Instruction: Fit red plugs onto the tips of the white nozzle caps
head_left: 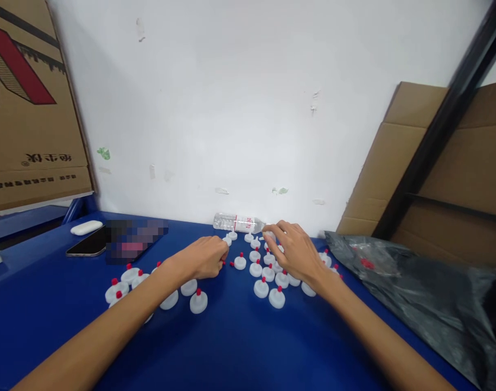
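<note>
My left hand (209, 256) is closed over the blue table, its fingertips pressed together and pointing down. A bit of red shows beneath them; what they hold, if anything, is hidden. Just right of it lie a small red tip (232, 264) and a white round cap with a red tip (240, 263). My right hand (292, 247) reaches over the right-hand group of caps, thumb and fingers curled around a white cap (269, 236). Below it, several red-tipped white caps (268, 272) stand on the table. Behind them, several white caps (232, 235) show no red tip.
A clear plastic bottle (240, 222) lies along the wall. More red-tipped caps (198, 302) stand at left, partly behind my forearm. Phones (87, 242) and a white case (86, 227) lie farther left. A grey plastic bag (419, 293) covers the right edge; cardboard (394, 157) leans behind.
</note>
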`<action>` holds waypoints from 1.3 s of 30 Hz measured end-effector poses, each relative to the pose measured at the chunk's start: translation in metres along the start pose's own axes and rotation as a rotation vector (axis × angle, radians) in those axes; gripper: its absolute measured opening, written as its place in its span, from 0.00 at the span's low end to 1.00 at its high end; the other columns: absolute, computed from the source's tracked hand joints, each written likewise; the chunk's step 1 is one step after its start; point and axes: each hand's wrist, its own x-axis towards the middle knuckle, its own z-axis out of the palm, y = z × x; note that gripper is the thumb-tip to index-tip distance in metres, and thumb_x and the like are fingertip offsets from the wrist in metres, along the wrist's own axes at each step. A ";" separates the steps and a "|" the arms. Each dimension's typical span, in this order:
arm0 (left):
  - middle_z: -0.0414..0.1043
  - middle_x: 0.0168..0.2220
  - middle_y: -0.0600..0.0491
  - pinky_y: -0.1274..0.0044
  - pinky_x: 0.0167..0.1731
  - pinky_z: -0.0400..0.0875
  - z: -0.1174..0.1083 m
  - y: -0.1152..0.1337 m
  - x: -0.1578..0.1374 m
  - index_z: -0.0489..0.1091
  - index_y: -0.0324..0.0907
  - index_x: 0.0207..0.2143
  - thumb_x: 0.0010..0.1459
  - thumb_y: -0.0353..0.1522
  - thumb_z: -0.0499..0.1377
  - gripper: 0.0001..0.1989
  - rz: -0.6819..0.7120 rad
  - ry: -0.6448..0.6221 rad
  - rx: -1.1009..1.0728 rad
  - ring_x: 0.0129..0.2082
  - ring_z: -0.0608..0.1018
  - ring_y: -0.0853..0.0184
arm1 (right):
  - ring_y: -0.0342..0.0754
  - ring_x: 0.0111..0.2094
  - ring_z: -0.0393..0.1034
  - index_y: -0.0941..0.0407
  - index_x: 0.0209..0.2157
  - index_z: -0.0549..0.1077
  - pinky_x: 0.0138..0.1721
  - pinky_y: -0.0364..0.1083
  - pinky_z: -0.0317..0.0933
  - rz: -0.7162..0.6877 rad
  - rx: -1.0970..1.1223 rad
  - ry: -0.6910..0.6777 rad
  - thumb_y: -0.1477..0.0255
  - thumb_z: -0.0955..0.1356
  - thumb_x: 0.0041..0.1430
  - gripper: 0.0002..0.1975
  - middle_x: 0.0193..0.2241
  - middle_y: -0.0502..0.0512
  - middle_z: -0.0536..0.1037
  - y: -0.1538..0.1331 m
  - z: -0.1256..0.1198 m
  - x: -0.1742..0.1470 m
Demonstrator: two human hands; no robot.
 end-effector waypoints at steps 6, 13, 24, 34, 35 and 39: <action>0.76 0.34 0.49 0.74 0.29 0.63 -0.009 0.003 0.001 0.72 0.42 0.33 0.58 0.27 0.53 0.08 0.025 0.172 -0.019 0.33 0.76 0.61 | 0.51 0.38 0.70 0.55 0.47 0.72 0.45 0.51 0.61 -0.016 0.030 -0.012 0.66 0.61 0.70 0.12 0.38 0.56 0.76 -0.003 0.003 -0.001; 0.76 0.42 0.49 0.72 0.41 0.68 -0.011 0.012 0.006 0.74 0.42 0.45 0.64 0.30 0.52 0.13 0.127 0.407 -0.196 0.41 0.76 0.62 | 0.52 0.41 0.72 0.54 0.50 0.70 0.46 0.52 0.60 -0.148 0.049 0.021 0.64 0.64 0.68 0.13 0.41 0.56 0.78 -0.010 0.010 -0.003; 0.81 0.38 0.56 0.76 0.41 0.72 -0.018 0.032 0.007 0.78 0.46 0.39 0.61 0.29 0.56 0.10 0.045 0.520 -0.720 0.39 0.80 0.67 | 0.52 0.41 0.74 0.54 0.49 0.70 0.47 0.52 0.59 -0.138 0.048 0.059 0.65 0.66 0.66 0.12 0.41 0.56 0.80 -0.006 0.014 -0.005; 0.81 0.37 0.52 0.76 0.41 0.75 -0.017 0.035 0.009 0.78 0.43 0.38 0.60 0.34 0.60 0.07 -0.015 0.505 -0.987 0.38 0.82 0.65 | 0.51 0.41 0.74 0.54 0.47 0.70 0.46 0.51 0.59 -0.135 0.057 0.093 0.65 0.66 0.66 0.11 0.41 0.55 0.81 -0.008 0.010 -0.004; 0.81 0.36 0.52 0.76 0.40 0.76 -0.018 0.035 0.008 0.78 0.43 0.38 0.60 0.34 0.60 0.07 -0.011 0.507 -1.000 0.37 0.82 0.65 | 0.51 0.40 0.74 0.54 0.46 0.71 0.46 0.51 0.59 -0.129 0.056 0.104 0.65 0.66 0.66 0.11 0.40 0.55 0.81 -0.008 0.009 -0.004; 0.81 0.36 0.51 0.74 0.40 0.76 -0.021 0.036 0.008 0.77 0.42 0.38 0.60 0.37 0.61 0.09 -0.012 0.528 -1.044 0.34 0.82 0.65 | 0.51 0.39 0.73 0.55 0.46 0.71 0.46 0.51 0.60 -0.113 0.046 0.156 0.65 0.67 0.66 0.11 0.40 0.56 0.81 -0.010 0.007 -0.003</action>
